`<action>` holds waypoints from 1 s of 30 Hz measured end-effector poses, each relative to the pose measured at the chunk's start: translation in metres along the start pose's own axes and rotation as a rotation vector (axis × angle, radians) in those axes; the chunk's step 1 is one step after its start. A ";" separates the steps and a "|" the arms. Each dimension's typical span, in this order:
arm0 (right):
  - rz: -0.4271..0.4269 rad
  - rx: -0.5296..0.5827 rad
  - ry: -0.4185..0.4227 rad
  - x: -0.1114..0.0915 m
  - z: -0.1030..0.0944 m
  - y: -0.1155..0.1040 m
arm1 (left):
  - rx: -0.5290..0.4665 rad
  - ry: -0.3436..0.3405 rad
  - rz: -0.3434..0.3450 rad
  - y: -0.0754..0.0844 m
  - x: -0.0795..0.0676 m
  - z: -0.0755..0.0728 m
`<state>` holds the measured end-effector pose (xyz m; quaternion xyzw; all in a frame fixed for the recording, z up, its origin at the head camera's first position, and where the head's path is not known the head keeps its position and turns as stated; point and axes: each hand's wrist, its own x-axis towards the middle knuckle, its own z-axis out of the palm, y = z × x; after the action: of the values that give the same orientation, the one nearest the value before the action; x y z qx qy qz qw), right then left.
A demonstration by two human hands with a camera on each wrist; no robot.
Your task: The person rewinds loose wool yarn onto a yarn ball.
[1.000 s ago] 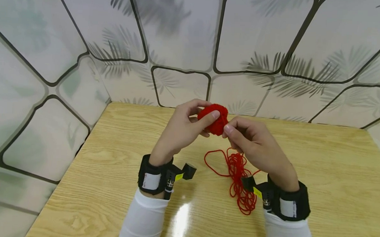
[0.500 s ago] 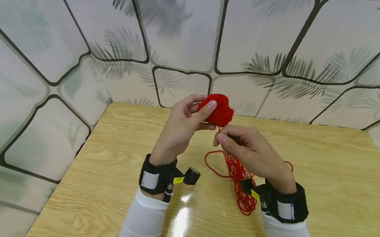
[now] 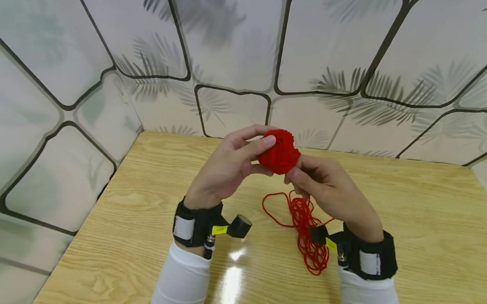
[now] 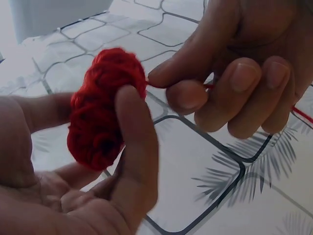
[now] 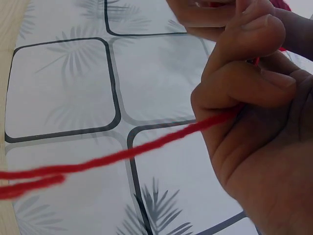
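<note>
My left hand (image 3: 231, 163) holds a small, rounded red crocheted piece (image 3: 282, 156), with the thumb pressed on its near face and fingers behind it. Thick bumpy stitches and a dark hollow at its lower end show on the crocheted piece (image 4: 100, 110) in the left wrist view. Just right of it, my right hand (image 3: 331, 187) pinches a red yarn strand (image 4: 155, 85) between thumb and forefinger, close to where it leaves the piece. In the right wrist view the yarn (image 5: 161, 142) runs out from under the curled lower fingers.
A loose tangle of red yarn (image 3: 310, 245) lies on the wooden table (image 3: 121, 237), below and partly behind the right hand. Behind the table stands a patterned wall (image 3: 233, 110). Each wrist wears a black strap with a small camera.
The crocheted piece rose and turned in the left hand, then came down slightly. The right hand dipped below it with the strand drawn out, then moved back up beside its lower right edge.
</note>
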<state>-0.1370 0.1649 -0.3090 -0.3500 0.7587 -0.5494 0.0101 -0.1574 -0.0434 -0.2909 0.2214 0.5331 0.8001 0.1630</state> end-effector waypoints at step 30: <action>0.226 -0.087 0.166 0.001 -0.004 -0.002 | 0.553 -0.333 0.000 0.001 -0.009 0.004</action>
<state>-0.1384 0.1676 -0.3058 -0.2156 0.8147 -0.5382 -0.0060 -0.1479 -0.0452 -0.2901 0.3851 0.6963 0.5778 0.1815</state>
